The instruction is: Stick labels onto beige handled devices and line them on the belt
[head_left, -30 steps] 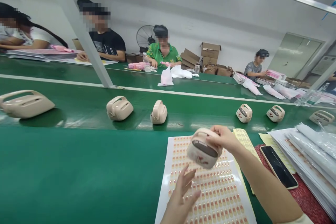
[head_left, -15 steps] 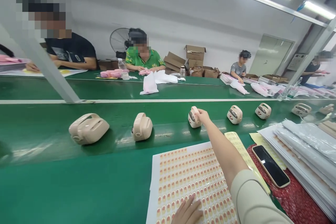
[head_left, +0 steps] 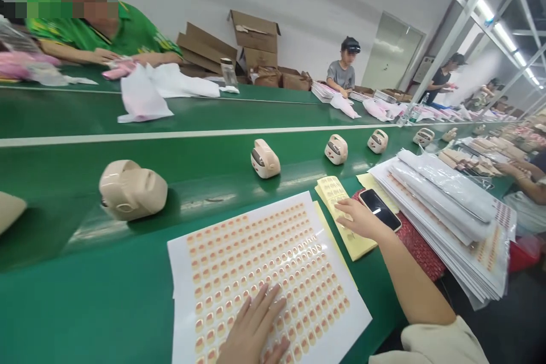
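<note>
Phone (head_left: pixel 379 210) on red mat (head_left: pixel 420 253); cardboard boxes (head_left: pixel 261 57) near wall (head_left: pixel 324 5); pale door (head_left: pixel 391 54) rightward.

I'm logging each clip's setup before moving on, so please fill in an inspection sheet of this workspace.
Surface: green bench, glossy.
Work items: sticker sheet flat in front of the person; yellow sheets to its right; beige devices in a row beyond.
Clutter: phone on a red mat; paper stack at far right.
Hands: left hand spread on the sticker sheet; right hand at the yellow sheets, contact unclear.
Cables: nothing seen clearly.
Surroundings: co-worker in green opposite; boxes by the wall.
</note>
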`<action>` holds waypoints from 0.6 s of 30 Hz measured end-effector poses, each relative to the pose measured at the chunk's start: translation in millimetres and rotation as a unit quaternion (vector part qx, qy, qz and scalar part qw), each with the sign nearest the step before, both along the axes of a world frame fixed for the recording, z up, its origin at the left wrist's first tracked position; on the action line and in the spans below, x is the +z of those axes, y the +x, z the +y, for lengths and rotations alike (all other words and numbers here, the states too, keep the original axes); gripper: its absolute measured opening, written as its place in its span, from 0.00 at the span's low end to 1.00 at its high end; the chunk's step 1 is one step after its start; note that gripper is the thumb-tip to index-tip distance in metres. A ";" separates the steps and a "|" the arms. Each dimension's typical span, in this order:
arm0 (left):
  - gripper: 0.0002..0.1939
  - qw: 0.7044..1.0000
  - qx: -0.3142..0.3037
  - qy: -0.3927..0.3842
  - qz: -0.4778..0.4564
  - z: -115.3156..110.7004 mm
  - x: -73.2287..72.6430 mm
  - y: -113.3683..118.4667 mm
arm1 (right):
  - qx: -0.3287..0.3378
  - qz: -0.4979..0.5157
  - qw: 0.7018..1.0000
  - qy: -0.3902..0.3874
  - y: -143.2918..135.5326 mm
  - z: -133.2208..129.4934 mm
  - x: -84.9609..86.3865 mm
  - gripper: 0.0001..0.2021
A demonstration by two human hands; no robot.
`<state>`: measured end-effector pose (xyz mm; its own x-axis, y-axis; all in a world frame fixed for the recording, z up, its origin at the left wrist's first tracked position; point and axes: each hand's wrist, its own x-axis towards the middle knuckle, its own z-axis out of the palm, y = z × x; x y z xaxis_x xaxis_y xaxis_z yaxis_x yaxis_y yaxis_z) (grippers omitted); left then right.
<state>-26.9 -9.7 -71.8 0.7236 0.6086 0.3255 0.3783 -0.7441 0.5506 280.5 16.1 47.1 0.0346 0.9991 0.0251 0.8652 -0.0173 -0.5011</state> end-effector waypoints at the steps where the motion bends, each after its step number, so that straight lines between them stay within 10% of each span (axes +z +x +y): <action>1: 0.28 1.000 0.005 0.013 -0.001 -0.9 -0.7 0.3 | -0.036 -0.010 0.999 0.009 6.4 -15.1 -4.9 0.15; 12: 0.27 0.992 -0.009 0.089 0.090 6.0 21.2 -0.6 | -0.193 -0.070 0.968 0.145 -5.0 -46.1 -59.3 0.07; 18: 0.31 0.987 0.006 0.153 0.050 1.6 0.5 -4.8 | -0.187 -0.034 0.968 0.163 -9.8 -44.8 -56.5 0.05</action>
<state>-31.8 -8.1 -71.3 0.7541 0.5017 0.4237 0.4292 -0.8649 0.2602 270.7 -28.7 -9.4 0.3789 0.8559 0.3520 0.8606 -0.1860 -0.4742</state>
